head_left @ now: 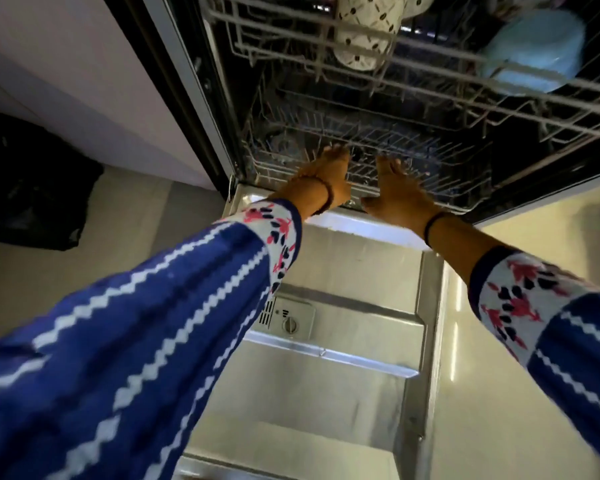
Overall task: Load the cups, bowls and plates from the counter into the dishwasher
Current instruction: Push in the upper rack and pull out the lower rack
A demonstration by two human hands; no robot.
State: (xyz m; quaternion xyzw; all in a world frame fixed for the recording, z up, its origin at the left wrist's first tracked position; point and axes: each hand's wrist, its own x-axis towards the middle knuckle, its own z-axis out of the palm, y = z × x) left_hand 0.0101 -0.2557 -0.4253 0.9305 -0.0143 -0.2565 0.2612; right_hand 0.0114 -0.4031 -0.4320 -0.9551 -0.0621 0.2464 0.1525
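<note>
The dishwasher stands open with its door (329, 344) folded down in front of me. Its upper rack (430, 69) is pulled out and holds a white cup with dark spots (364, 29) and a light blue bowl (530, 53). Below it, the lower rack (440, 168) sits inside the tub, and I see no dishes in it. My left hand (326, 176) and my right hand (397, 188) reach side by side to the lower rack's front rim. Their fingers are stretched forward and touch the wires. The right thumb is spread out to the left. Neither hand holds a dish.
A white cabinet panel (84, 81) runs along the left of the dishwasher. A black bag (32, 188) lies on the pale floor at the left. The detergent dispenser (288, 318) sits on the inside of the door.
</note>
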